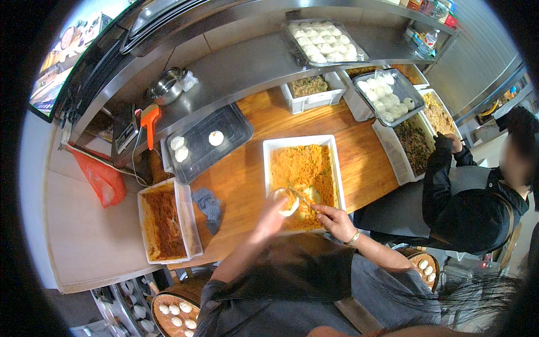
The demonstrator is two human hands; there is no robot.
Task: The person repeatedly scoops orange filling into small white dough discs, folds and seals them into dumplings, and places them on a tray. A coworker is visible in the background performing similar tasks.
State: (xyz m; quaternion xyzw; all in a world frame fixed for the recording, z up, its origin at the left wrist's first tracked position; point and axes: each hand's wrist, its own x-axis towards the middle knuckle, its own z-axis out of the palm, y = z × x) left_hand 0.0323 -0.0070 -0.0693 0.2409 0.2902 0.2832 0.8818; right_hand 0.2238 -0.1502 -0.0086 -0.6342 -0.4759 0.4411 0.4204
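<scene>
My left hand [273, 212], slightly blurred, holds a round white dough wrapper [292, 210] with orange filling on it. My right hand [337, 222] grips a thin metal spreader [304, 199], its tip at the edge of the wrapper. Both hands are over the near part of a white plastic bin [340, 177] of shredded orange filling [301, 162]. To the left, a black tray [202, 147] bears a filled bun [216, 138] with an orange spot on top and two plain white dough pieces [180, 148].
A bin of dark red filling [162, 223] stands left, beside a striped cloth [207, 209]. A steel shelf [244, 54] carries a tray of buns [323, 44]. A co-worker [463, 202] stands right, by more filling bins [410, 147]. Bamboo steamers [174, 314] stand below the table.
</scene>
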